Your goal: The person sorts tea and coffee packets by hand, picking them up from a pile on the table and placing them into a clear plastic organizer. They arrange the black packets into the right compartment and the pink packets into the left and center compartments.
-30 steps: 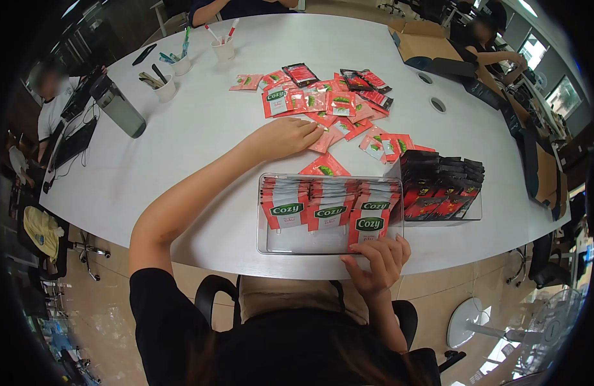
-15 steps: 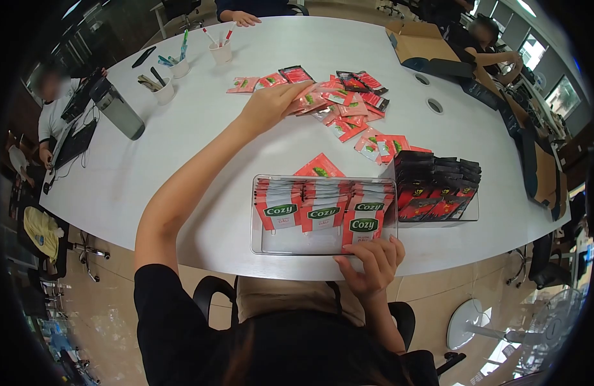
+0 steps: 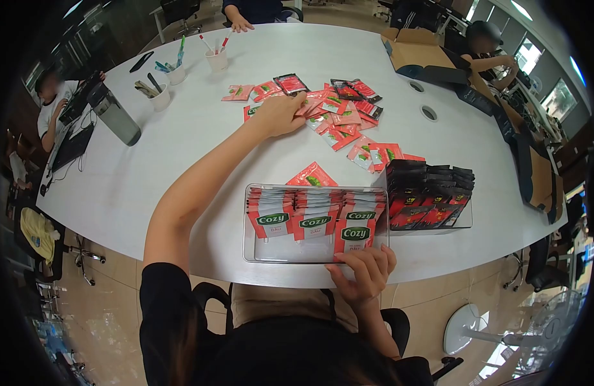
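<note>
My left hand (image 3: 279,114) reaches far across the white table (image 3: 181,161) and closes on red tea packets at the near-left side of the loose packet pile (image 3: 339,112). My right hand (image 3: 364,273) rests at the near edge of a clear plastic tray (image 3: 258,251), its fingers touching the front red-and-white Cozy packet (image 3: 355,233). The tray holds three rows of upright Cozy packets. One loose red packet (image 3: 312,175) lies just behind the tray.
A second clear tray with black-and-red packets (image 3: 429,193) stands to the right. A grey flask (image 3: 113,116), cups with pens (image 3: 214,56) and an open cardboard box (image 3: 416,51) sit further back. Other people sit around the table's far and left sides.
My left hand moved from the near side of the pile to its far left and gathered packets there. The pile was pushed closer together. My right hand stayed at the tray.
</note>
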Available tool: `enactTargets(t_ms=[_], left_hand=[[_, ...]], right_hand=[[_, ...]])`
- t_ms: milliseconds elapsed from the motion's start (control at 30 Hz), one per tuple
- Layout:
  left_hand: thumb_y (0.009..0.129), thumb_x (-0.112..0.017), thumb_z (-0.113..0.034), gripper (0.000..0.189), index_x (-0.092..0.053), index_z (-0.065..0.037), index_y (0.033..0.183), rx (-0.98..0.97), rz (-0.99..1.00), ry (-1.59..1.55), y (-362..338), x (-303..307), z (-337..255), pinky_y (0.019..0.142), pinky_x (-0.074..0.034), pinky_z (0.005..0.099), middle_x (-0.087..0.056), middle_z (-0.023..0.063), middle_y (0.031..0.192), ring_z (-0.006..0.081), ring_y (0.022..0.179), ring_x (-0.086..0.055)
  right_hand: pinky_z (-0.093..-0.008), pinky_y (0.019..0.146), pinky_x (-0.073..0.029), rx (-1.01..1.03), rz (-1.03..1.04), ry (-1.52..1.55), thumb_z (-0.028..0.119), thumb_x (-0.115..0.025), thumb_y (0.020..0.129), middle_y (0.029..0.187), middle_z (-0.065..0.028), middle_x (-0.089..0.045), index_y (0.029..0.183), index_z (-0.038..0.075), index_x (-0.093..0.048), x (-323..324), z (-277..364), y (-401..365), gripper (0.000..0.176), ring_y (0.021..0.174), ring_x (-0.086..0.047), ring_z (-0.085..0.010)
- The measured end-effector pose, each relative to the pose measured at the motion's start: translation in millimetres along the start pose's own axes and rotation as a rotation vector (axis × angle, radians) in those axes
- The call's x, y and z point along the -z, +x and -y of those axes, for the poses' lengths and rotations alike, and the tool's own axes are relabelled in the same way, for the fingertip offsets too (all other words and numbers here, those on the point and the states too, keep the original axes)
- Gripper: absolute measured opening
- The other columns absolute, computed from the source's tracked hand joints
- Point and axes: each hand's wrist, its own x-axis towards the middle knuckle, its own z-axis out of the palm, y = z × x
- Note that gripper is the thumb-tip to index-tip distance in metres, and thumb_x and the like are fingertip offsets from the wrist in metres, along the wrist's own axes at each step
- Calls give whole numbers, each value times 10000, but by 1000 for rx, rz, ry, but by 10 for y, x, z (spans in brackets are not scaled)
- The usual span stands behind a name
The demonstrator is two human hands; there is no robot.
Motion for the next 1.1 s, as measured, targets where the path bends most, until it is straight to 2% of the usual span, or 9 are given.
enactTargets(t_ms=[67,167,367,467,667,767,867,967,1100], left_hand=[[861,-629,-311,402,-499,-51,1139,55,111,11,27,96,-105,675,-492,457,-639,168,754,358,749,-639],[874,-636,-319,408,-543,-77,1189,18,-17,-10,67,-17,-15,653,-480,442,-640,176,734,352,715,-636],[870,-638,-251,277,-661,-94,1098,-13,24,-280,32,169,70,677,-498,414,-689,142,873,324,745,-650],[863,-624,-196,255,-667,-101,1096,44,-7,-145,-39,180,105,689,-498,402,-688,143,860,313,757,-649],[863,-595,-199,293,-624,-156,1152,-75,-129,-68,-170,26,93,652,-483,429,-661,127,797,315,718,-636],[863,-603,-194,377,-585,-138,1235,-95,74,-13,-175,34,60,652,-489,423,-656,139,820,313,729,-638],[887,-580,-191,340,-584,-132,1222,-37,86,-9,-199,144,-137,653,-483,426,-646,144,806,316,730,-631],[906,-569,-210,320,-580,-118,1212,-79,79,37,-141,-23,6,649,-479,434,-648,154,807,322,734,-632],[918,-566,-218,302,-590,-99,1194,-38,-157,-193,-155,16,27,613,-476,379,-610,129,730,264,663,-605]], right_hand=[[-386,989,-334,-1,3,3,277,-819,702,824,32,-633,884,146,-675,4,-1,-2,267,862,-564,-165],[-385,989,-334,0,-3,9,273,-817,703,822,31,-633,885,144,-674,-4,-6,-11,265,853,-564,-168],[-400,983,-329,11,-54,36,229,-792,697,761,15,-626,859,140,-671,-34,-3,11,221,770,-559,-182],[-405,973,-334,11,-53,40,216,-791,691,757,9,-619,859,136,-670,-32,-5,10,222,768,-557,-184],[-404,957,-359,4,-26,36,223,-817,690,802,8,-622,878,128,-653,10,25,40,267,813,-561,-189],[-406,955,-359,9,-26,33,224,-816,692,799,5,-622,877,126,-654,10,23,44,265,810,-560,-191],[-406,953,-359,13,-36,37,225,-814,694,793,3,-622,876,125,-656,4,21,40,261,806,-559,-192],[-407,953,-358,14,-48,44,225,-812,698,790,2,-623,874,126,-658,-11,18,40,255,804,-559,-194],[-405,953,-355,14,-57,48,237,-817,694,794,5,-625,873,130,-662,-20,8,28,260,806,-559,-193]])
